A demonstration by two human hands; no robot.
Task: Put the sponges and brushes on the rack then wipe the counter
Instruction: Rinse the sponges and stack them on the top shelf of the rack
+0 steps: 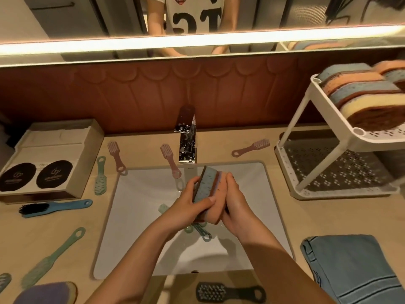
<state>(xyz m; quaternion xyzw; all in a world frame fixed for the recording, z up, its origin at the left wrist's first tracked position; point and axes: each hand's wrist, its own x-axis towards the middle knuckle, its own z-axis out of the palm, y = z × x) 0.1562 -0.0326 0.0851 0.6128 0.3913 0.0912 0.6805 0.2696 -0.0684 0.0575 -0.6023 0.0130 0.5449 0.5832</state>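
The left hand and right hand squeeze two sponges between them, held on edge above the sink. The left hand's fingers curl round the blue sponge, with the thumb laid across its near end. The right hand cups the orange sponge from the other side, fingers bent over its far edge; its thumb is hidden. A brown scouring layer shows between the two sponges. Under the wrists, in the basin, lie green brushes, mostly covered by the arms, so their number is unclear. The faucet stands just behind the basin. Around it on the tabletop are three pink brushes: one at the left, one overhanging the basin rim and one at the right. Further left lie a short green brush, a blue-handled brush with black bristles, and a long green brush, beside an open box. A dark brush lies at the near edge. A purple sponge is cut off at the bottom left. At the right stands the white rack, well apart from the hands, with a row of sponges on its upper tier; the frame edge cuts them off. A folded blue towel lies in front of it.
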